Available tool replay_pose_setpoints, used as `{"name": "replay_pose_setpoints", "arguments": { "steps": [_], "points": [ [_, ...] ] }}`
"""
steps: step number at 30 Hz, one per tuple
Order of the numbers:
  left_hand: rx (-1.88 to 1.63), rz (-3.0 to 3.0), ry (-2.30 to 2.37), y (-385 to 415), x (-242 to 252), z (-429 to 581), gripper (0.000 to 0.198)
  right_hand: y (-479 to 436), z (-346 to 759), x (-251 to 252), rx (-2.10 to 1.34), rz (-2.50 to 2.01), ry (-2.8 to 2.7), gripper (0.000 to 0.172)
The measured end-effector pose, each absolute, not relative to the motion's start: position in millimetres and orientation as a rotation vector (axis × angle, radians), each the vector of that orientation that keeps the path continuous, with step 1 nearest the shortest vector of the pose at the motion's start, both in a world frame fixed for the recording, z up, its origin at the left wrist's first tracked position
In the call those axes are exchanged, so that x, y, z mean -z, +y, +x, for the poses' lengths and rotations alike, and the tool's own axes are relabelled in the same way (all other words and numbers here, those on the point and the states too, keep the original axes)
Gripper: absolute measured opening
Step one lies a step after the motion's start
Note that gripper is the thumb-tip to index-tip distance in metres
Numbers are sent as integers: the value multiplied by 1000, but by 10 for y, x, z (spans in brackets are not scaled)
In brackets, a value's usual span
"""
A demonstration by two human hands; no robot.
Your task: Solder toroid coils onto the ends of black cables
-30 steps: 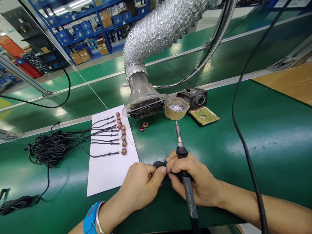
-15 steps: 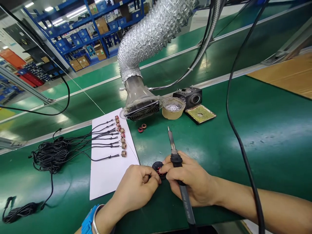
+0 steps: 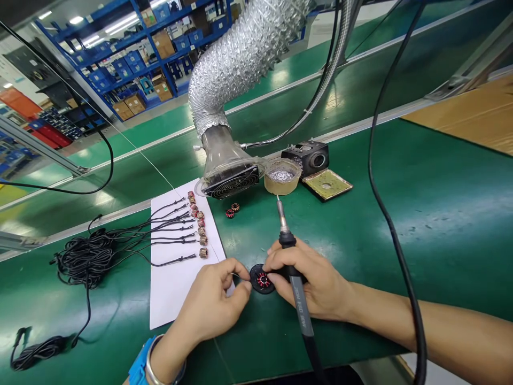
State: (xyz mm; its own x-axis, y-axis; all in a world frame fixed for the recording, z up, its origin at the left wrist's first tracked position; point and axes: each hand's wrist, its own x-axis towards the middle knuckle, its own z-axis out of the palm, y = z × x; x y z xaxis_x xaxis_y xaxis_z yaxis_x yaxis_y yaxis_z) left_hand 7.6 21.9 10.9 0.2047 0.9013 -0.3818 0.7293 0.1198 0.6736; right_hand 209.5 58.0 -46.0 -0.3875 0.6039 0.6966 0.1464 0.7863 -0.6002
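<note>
My right hand (image 3: 310, 280) is closed round a black soldering iron (image 3: 294, 278), whose metal tip points away toward the fume hood. Its fingertips also touch a small black round disc holding a red coil (image 3: 262, 279) on the green mat. My left hand (image 3: 212, 305) pinches the left edge of that disc with thumb and forefinger, and a thin wire shows at its fingertips. A blue watch and a metal bangle sit on my left wrist.
A white sheet (image 3: 180, 267) carries several coils with black leads (image 3: 176, 235) running to a cable tangle (image 3: 82, 256). Behind stand a fume hood (image 3: 230, 176) on a foil duct, a solder pot (image 3: 282, 176), a black iron stand (image 3: 308, 158), a sponge tray (image 3: 326, 184) and two loose coils (image 3: 232, 210). A black cable (image 3: 385, 203) hangs at right.
The view shifted slightly. My fingers have drawn apart from over the disc, so the red coil on it now shows. The iron stays in my right hand, tip a little farther forward.
</note>
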Motion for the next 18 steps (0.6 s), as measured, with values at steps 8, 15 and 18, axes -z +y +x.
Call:
{"name": "replay_pose_setpoints", "arguments": {
  "steps": [8,15,18],
  "points": [
    [-381,1648,1561,330,-57,90,29,586,2065,336,-197,-508,-2194,18],
    [-296,1695,1495,341,-82,189,31,614,2145,223,100,-423,-2355,22],
    [-253,1710,1501,329,-66,201,29,685,2213,288,-190,-512,-2233,21]
  ]
}}
